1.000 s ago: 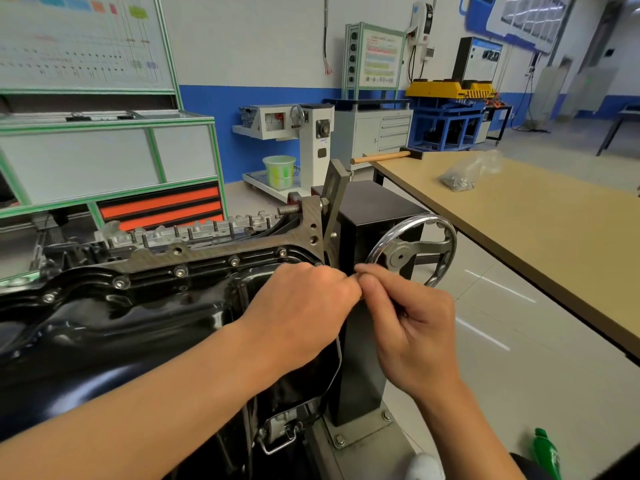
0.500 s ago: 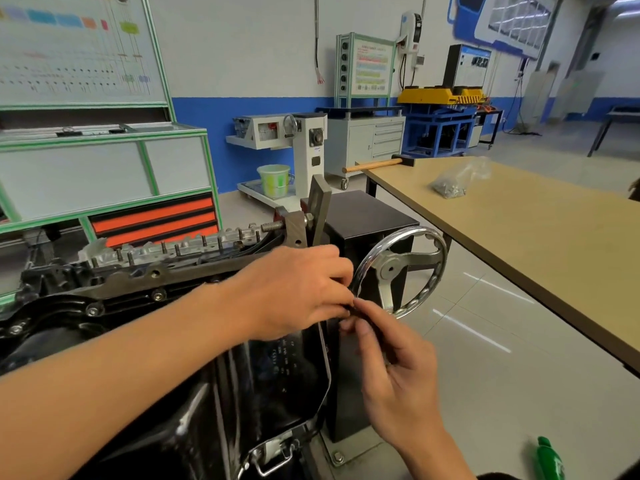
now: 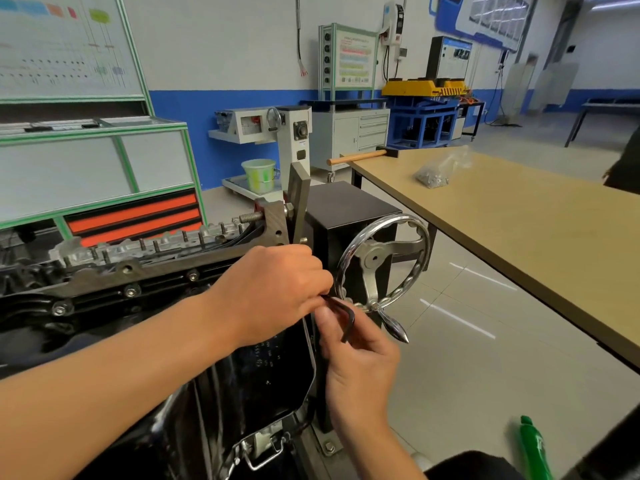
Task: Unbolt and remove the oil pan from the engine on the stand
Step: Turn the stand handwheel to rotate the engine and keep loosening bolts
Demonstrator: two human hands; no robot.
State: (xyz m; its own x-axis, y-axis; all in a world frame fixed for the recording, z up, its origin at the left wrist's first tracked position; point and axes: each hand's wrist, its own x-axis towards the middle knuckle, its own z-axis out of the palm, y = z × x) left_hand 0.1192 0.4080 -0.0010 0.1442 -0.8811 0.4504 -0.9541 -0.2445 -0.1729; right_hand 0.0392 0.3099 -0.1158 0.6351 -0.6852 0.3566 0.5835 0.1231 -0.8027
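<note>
The glossy black oil pan [image 3: 104,327] faces up on the engine, which is clamped in the stand [image 3: 346,216]. Several bolts sit along its far flange [image 3: 131,291]. My left hand [image 3: 273,289] is at the pan's right end, fingers curled and pinching the upper end of a black L-shaped hex key [image 3: 344,315]. My right hand [image 3: 360,368] is just below, its fingers holding the key's bent lower arm. The key's tip and the bolt it meets are hidden under my left hand.
The stand's chrome handwheel [image 3: 381,265] is right beside my hands. A wooden table [image 3: 519,220] at right carries a bag of hardware [image 3: 436,171] and a mallet [image 3: 360,155]. A green bottle [image 3: 535,448] lies on the floor. Cabinets and workshop rigs line the back wall.
Both hands shifted slightly lower at the pan's right end. The right hand dropped below the left, and the hex key's bent arm now shows between the fingers.
</note>
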